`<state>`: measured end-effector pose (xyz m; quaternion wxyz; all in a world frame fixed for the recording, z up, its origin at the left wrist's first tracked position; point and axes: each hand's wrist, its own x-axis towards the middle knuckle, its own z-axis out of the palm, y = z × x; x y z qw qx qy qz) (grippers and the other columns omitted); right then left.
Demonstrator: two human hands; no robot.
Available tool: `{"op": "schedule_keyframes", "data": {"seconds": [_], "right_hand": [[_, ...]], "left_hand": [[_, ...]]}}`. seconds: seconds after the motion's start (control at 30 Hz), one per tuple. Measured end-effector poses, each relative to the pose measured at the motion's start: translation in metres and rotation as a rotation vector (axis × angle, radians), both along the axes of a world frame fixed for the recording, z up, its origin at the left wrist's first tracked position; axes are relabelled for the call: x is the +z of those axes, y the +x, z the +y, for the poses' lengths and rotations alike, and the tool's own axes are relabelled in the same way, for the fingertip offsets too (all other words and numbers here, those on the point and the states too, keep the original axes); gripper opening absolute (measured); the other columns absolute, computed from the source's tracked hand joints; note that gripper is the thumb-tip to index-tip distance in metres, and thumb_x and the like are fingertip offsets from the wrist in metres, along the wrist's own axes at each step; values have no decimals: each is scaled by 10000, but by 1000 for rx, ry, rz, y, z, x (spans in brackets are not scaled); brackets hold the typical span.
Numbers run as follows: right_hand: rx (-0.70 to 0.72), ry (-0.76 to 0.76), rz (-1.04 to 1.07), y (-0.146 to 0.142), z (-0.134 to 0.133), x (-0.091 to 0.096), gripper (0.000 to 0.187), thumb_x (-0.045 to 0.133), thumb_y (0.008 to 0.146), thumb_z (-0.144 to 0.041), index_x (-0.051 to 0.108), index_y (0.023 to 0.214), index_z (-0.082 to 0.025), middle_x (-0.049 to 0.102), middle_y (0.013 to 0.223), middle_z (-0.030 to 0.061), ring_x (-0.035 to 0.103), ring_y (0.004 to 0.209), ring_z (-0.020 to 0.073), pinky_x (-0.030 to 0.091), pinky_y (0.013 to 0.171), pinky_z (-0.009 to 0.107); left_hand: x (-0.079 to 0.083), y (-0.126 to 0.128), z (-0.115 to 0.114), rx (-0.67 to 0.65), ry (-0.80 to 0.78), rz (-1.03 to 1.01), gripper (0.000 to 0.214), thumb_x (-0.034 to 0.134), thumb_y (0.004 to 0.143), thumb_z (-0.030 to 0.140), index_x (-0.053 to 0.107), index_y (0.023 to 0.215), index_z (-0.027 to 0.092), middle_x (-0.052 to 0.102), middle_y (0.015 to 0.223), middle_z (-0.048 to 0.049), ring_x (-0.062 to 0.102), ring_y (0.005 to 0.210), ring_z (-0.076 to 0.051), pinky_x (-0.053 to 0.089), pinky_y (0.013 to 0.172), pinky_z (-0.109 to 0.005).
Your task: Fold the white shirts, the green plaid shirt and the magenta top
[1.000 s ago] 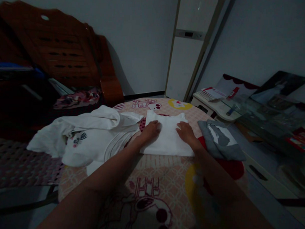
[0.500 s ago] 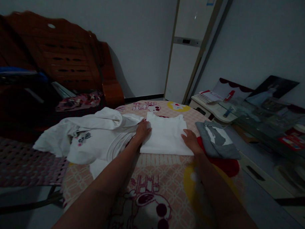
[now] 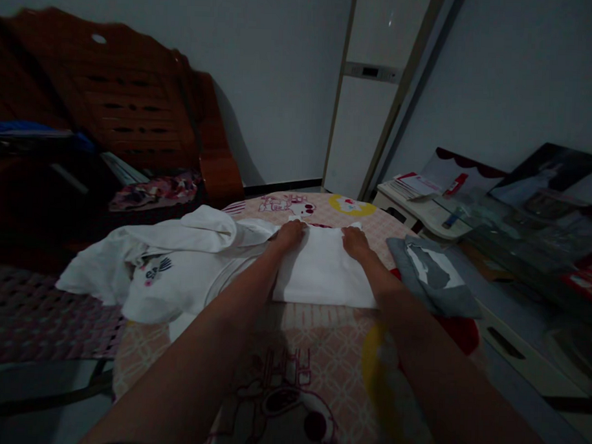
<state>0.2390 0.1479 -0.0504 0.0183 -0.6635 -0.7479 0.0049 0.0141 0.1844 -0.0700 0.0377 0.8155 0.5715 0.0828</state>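
A folded white garment [image 3: 323, 278] lies flat on the round table with a pink cartoon cloth [image 3: 295, 371]. Both my arms reach across it. My left hand [image 3: 290, 235] is at the garment's far left corner, fingers curled onto the fabric's edge. My right hand [image 3: 355, 241] is at the far right corner, fingers curled on that edge as well. The dim light hides the fingertips.
A loose heap of white clothes [image 3: 173, 263] lies to the left of the garment, and a folded grey garment [image 3: 434, 278] to its right. A wooden bench [image 3: 115, 105] stands at the back left, a tall white cabinet [image 3: 367, 121] behind, low cluttered tables [image 3: 423, 204] on the right.
Both hands have slid from the garment's side edges up to its far corners. The fingers, flat on the fabric earlier, now curl over the far edge.
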Motion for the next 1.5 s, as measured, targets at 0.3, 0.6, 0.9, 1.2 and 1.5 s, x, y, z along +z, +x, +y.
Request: {"op": "schedule_keyframes", "data": {"seconds": [0.3,0.6,0.9,1.2,1.5], "right_hand": [[23,29,35,5,20,1,412,487,848,-54,688,1190,-163,680,1258,111,584,1196,249,433,1011,320],[0,91,88,7,23,13,344,556,819,-109,709,1119,-178,720,1151,100,640,1079,251,476,923,328],[22,72,87,0,24,12,336,539,872,-119,693,1168,-165,704,1194,124,605,1148,267,442,1012,365],[31,136,129,16,-46,-26,513,492,979,-279,503,1460,-99,449,1549,190,416,1426,307,302,1187,412],[26,117,179,13,-80,-39,557,437,1023,-451,471,1501,-166,435,1574,155,368,1478,275,304,1196,432]], "left_hand": [[18,3,5,-13,-46,71,435,601,844,228,636,1274,167,689,1248,-137,635,1167,-282,479,977,-356],[30,-1,1,-15,16,9,318,579,886,282,721,1154,185,716,1178,-120,650,1098,-272,468,945,-332],[32,-4,1,13,67,70,309,547,918,238,707,1167,148,681,1220,-152,605,1169,-308,403,1069,-452],[-19,9,-63,-81,67,-170,589,525,953,324,424,1484,91,417,1566,-202,384,1456,-299,335,1188,-422],[-22,9,-93,-92,23,-109,626,426,1007,468,372,1526,123,356,1597,-228,364,1474,-341,335,1169,-489]]}}
